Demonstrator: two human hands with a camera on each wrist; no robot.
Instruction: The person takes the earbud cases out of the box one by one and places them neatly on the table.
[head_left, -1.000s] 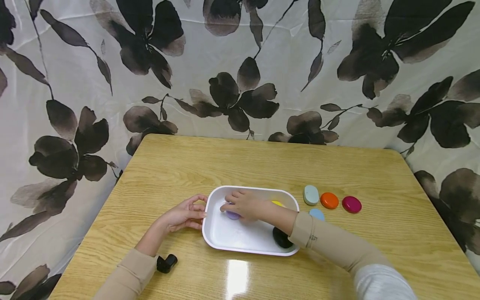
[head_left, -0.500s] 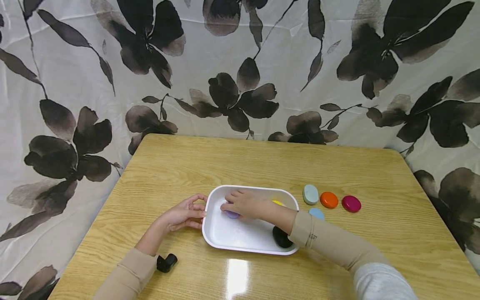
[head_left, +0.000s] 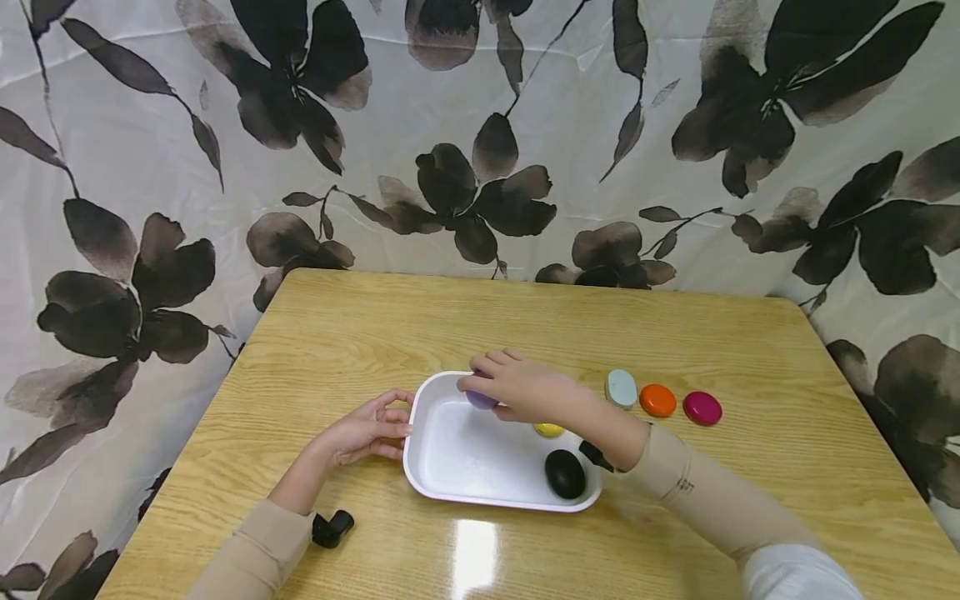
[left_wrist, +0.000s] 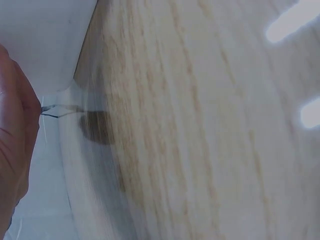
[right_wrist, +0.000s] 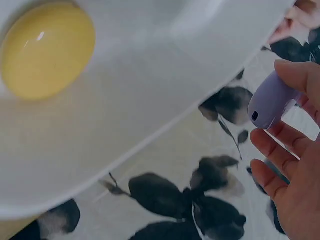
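My right hand [head_left: 528, 387] pinches a purple, smooth, pebble-shaped piece [head_left: 482, 400] over the far left rim of the white tray [head_left: 480, 471]. The right wrist view shows the purple piece [right_wrist: 272, 100] between thumb and fingers, with a small dark slot in its side. My left hand [head_left: 367, 429] has its fingertips against the tray's left wall. In the tray, a yellow rounded piece [head_left: 549, 430] lies partly hidden under my right forearm. Nearer the front right corner is a black oval piece [head_left: 565, 474].
To the tray's right, on the wooden table [head_left: 412, 325], are a pale blue-green piece [head_left: 621, 389], an orange one [head_left: 657, 401] and a magenta one [head_left: 702, 408]. A floral curtain [head_left: 480, 125] hangs behind. My left wrist carries a small black device [head_left: 333, 528].
My right hand has lifted the purple piece from inside the tray and moved it toward the far rim. More of the black piece shows now. My left hand has kept its place.
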